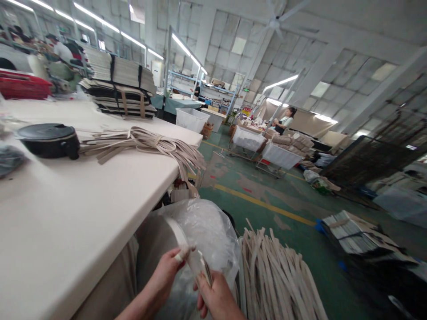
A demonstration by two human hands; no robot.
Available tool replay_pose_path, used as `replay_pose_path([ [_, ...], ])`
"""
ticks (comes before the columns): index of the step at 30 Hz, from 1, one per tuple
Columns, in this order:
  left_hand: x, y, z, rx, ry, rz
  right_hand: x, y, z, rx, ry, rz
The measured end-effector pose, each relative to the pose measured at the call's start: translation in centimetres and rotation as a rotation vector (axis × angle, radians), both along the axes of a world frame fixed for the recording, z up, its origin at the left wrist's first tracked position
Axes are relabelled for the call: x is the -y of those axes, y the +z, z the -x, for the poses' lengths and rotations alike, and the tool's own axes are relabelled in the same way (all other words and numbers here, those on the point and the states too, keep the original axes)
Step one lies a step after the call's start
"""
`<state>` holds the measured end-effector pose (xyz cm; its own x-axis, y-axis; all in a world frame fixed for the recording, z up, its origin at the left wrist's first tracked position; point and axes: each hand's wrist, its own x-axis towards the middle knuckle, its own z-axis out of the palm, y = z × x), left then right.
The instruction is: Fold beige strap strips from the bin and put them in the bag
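Over the bag (213, 224), the left hand (169, 265) is pinching a strap (177, 230), the right hand (214, 290) clutching a tool (206, 270); slipping could cause cuts.

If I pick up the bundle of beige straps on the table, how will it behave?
The bundle of straps would probably be floppy: some curl into loops, and one end droops off the table. Loose ends may trail, since they fan out. It seems unlikely to roll, because it lies spread.

We're at head height, peering forward and down, view tilted: left hand (167, 267) and right hand (214, 289) close below, green floor (313, 244) stretching far beyond.
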<state>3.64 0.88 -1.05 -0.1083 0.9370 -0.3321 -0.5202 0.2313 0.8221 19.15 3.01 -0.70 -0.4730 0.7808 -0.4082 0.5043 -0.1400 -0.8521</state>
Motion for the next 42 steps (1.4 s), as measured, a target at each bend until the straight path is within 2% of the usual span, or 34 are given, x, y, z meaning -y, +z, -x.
replay_pose_path([
  [2,0.3,-0.1,-1.2,0.036,-0.117,-0.066,-0.2,0.1,0.4,-0.023,-0.032,-0.058],
  [3,0.2,-0.1,-1.5,0.053,-0.126,-0.078,-0.4,0.3,0.5,-0.039,-0.028,-0.079],
  [5,-0.4,-0.2,-0.9,0.075,-0.021,-0.040,-0.5,0.5,0.3,-0.053,0.013,-0.079],
  [8,-1.4,-0.1,1.6,0.095,0.213,0.063,-0.3,0.2,-0.4,-0.010,0.077,0.010],
  [9,-1.5,0.0,2.2,0.096,0.247,0.084,-0.2,0.1,-0.6,0.012,0.085,0.039],
  [11,-1.2,0.1,2.0,0.092,0.191,0.085,-0.1,-0.1,-0.4,0.028,0.058,0.044],
  [14,-0.1,0.2,-0.4,0.142,-0.060,-0.006,-0.3,0.5,0.5,0.000,-0.006,-0.045],
  [16,0.2,0.2,-1.2,0.184,-0.114,-0.051,-0.5,1.2,0.9,-0.019,-0.007,-0.072],
  [17,0.1,0.1,-0.9,0.189,-0.073,-0.043,-0.6,1.5,0.8,-0.030,0.018,-0.065],
  [20,-0.8,-0.3,1.4,0.159,0.172,0.077,-0.4,1.7,-0.1,-0.030,0.097,0.019],
  [22,-1.2,-0.6,2.6,0.143,0.229,0.135,-0.2,1.4,-0.5,-0.001,0.107,0.074],
  [24,-1.0,-0.6,2.3,0.137,0.133,0.117,-0.2,1.2,-0.5,0.017,0.066,0.074],
  [28,0.3,-0.2,-1.0,0.181,-0.153,-0.044,-0.7,1.5,0.9,-0.032,0.002,-0.003],
  [30,0.8,0.0,-1.9,0.184,-0.195,-0.090,-1.0,1.8,1.5,-0.057,0.004,-0.003],
  [32,1.0,0.2,-1.8,0.174,-0.217,-0.115,-1.3,2.0,1.7,-0.078,0.019,0.017],
  [35,0.8,0.6,-0.3,0.174,-0.135,-0.065,-2.4,1.6,1.2,-0.161,-0.067,0.026],
  [37,0.6,0.9,1.0,0.212,-0.012,0.065,-3.5,0.9,0.5,-0.228,-0.207,-0.020],
  [39,0.5,1.3,2.1,0.279,0.055,0.193,-4.4,0.5,-0.1,-0.269,-0.303,-0.078],
  [42,0.4,1.9,3.3,0.339,0.102,0.242,-4.2,1.2,-0.5,-0.314,-0.259,-0.124],
])
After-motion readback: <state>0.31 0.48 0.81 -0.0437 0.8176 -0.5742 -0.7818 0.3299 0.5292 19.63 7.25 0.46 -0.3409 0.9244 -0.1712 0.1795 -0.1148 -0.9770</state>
